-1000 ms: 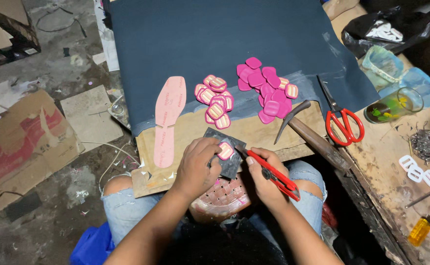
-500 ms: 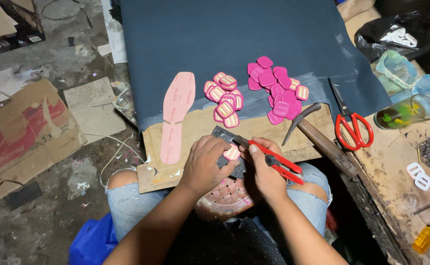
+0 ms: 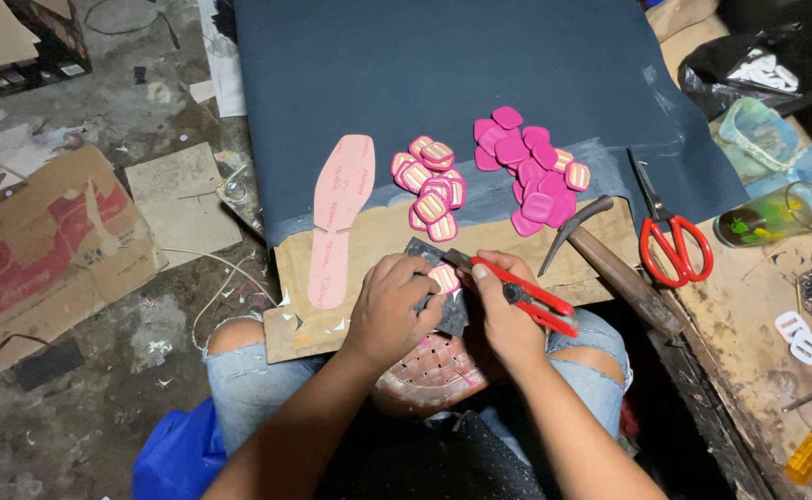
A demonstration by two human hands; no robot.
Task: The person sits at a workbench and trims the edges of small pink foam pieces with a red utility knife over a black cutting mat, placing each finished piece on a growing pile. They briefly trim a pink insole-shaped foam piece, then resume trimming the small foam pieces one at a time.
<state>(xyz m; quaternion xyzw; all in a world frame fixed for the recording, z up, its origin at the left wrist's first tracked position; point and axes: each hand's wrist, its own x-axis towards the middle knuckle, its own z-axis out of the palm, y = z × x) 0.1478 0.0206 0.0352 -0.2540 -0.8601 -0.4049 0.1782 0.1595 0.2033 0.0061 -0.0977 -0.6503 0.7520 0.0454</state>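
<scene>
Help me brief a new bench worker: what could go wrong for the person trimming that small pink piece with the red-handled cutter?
The left hand pins the small pink piece right beside the red-handled cutter in the right hand, so a slip might nick a fingertip. The dark block underneath rests near the board's edge over the lap and could tip. The hammer lies close to the right elbow's path and might get knocked.

Hammer (image 3: 610,264) and pink pieces (image 3: 429,185) crowd the board ahead.

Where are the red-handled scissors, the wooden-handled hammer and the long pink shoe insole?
red-handled scissors (image 3: 673,243), head view, on a red handle loop.
wooden-handled hammer (image 3: 621,276), head view, on the wooden handle.
long pink shoe insole (image 3: 341,190), head view, on the wide front part.
</scene>
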